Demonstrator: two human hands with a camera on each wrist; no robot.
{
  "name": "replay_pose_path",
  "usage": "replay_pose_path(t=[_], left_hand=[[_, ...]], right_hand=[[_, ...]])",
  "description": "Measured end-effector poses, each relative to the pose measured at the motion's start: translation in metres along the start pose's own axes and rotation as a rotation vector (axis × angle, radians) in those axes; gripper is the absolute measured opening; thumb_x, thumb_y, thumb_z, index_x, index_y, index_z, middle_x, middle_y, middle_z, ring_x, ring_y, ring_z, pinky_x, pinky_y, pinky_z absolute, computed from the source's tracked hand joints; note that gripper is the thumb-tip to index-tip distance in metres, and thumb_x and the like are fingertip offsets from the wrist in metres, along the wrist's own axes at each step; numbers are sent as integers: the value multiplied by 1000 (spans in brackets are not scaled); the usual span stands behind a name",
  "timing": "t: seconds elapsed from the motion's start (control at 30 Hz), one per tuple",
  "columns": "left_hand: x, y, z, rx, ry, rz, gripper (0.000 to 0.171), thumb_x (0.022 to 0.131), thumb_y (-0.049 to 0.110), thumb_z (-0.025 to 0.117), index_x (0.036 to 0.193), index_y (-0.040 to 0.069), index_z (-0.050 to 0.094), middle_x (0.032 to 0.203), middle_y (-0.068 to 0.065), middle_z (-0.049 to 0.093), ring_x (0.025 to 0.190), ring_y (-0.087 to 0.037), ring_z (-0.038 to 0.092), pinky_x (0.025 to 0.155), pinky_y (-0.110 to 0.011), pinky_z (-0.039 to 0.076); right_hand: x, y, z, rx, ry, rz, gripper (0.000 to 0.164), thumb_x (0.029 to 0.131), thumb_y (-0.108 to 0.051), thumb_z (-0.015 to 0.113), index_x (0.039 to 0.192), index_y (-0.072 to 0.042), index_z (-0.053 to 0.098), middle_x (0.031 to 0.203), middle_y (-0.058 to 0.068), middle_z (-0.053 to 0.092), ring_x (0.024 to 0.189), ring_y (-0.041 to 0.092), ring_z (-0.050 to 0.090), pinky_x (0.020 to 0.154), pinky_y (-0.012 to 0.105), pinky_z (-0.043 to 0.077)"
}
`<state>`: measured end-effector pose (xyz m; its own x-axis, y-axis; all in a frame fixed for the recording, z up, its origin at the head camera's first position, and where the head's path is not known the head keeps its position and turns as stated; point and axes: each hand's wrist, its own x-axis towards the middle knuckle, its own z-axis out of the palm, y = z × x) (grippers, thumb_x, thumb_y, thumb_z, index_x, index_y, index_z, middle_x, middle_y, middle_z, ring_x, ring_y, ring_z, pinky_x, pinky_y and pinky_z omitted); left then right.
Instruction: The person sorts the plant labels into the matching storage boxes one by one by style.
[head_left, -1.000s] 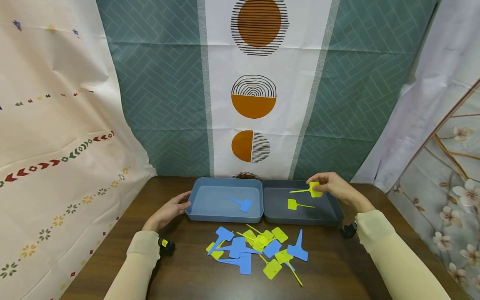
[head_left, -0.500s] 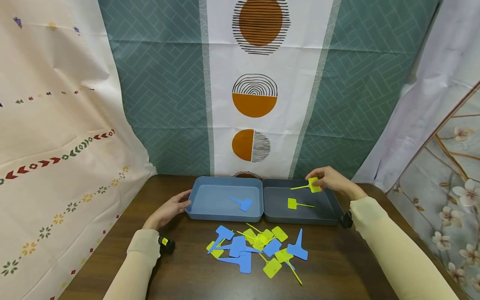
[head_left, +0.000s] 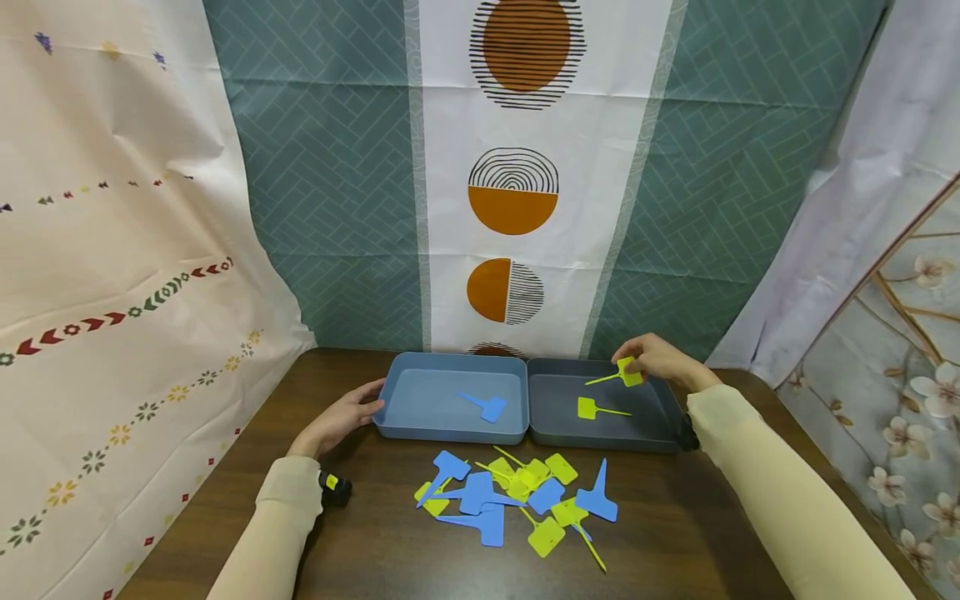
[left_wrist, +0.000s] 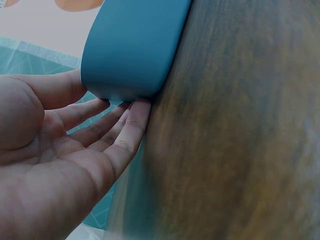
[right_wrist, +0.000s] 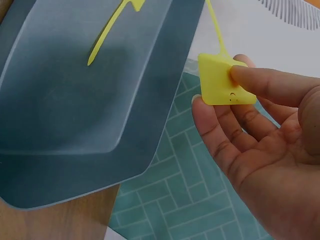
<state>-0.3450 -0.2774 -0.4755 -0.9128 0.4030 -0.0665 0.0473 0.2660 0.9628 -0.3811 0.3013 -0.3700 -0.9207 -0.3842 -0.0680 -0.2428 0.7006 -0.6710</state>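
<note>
Between thumb and fingers, my right hand pinches a yellow T-shaped plant label by its square head, over the back right of the dark grey tray. The label's thin stem points left in the head view. Another yellow plant label lies inside that tray. My left hand touches the outer left end of the blue tray with its fingertips, the fingers fairly straight. Inside the blue tray rests one blue plant label.
In front of the trays, several blue and yellow plant labels lie in an overlapping pile on the brown wooden table. The two trays stand side by side, their ends meeting. A patterned curtain hangs right behind them.
My right hand has shifted slightly back with the yellow plant label still pinched, and the right forearm has swung a little left. The left hand stays at the blue tray.
</note>
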Motion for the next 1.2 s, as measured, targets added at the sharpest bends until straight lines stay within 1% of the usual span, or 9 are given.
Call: replay_pose_path(t=[0.23,0.37,0.47,0.53,0.6,0.67,0.77,0.97,1.2], left_hand=[[-1,2,0,10,-7,-5,61,113,10,40,165,-4,10,167,-32,15,152,-49,24,121,-62,26],[-1,2,0,-3,1,-13,60,113,10,40,165,-3,11,167,-31,15,152,-49,24,121,-62,25],[0,1,0,-5,6,-11,60,113,10,40,165,-4,12,167,-32,15,151,-49,24,121,-63,25],[0,1,0,-3,8,-10,60,113,9,39,164,-4,12,166,-33,15,151,-50,25,121,-63,25],[1,0,0,-7,11,-13,60,113,9,39,164,-4,12,167,-32,16,151,-49,25,121,-63,25],[1,0,0,-1,9,-10,60,113,9,39,164,-4,12,166,-32,16,151,-50,25,121,-62,25],[2,0,-1,-1,12,-9,59,113,9,40,164,-4,12,166,-33,17,151,-50,25,121,-62,26],[1,0,-1,0,11,-6,59,113,9,40,164,-4,13,165,-33,18,151,-50,26,121,-63,26],[1,0,0,-2,8,-3,60,113,9,40,164,-4,13,166,-33,17,151,-50,25,121,-63,25]], right_hand=[[5,-4,3,-22,-24,14,27,98,3,59,122,7,70,108,18,70,71,23,57,62,32,51],[6,-5,5,-24,-24,14,27,98,2,58,123,8,70,109,20,70,71,24,57,61,31,51],[6,-3,5,-38,-25,35,30,99,2,56,126,11,66,114,26,67,80,29,59,63,33,51],[6,-1,4,-60,-23,49,32,99,1,55,128,12,63,118,29,65,89,34,61,68,38,53],[5,2,3,-80,-18,65,33,100,0,54,130,11,62,121,31,64,99,38,62,72,42,54],[5,4,1,-92,-14,63,32,101,-1,55,130,10,62,122,31,63,105,39,63,76,45,56],[6,4,0,-93,-15,50,30,101,-1,56,129,8,64,123,29,64,108,38,63,76,44,57],[7,0,0,-89,-24,23,27,102,-2,57,126,7,66,120,27,66,107,37,64,75,42,56],[5,0,6,-55,-37,27,28,103,-3,56,128,8,65,120,29,65,106,37,65,81,52,57]])
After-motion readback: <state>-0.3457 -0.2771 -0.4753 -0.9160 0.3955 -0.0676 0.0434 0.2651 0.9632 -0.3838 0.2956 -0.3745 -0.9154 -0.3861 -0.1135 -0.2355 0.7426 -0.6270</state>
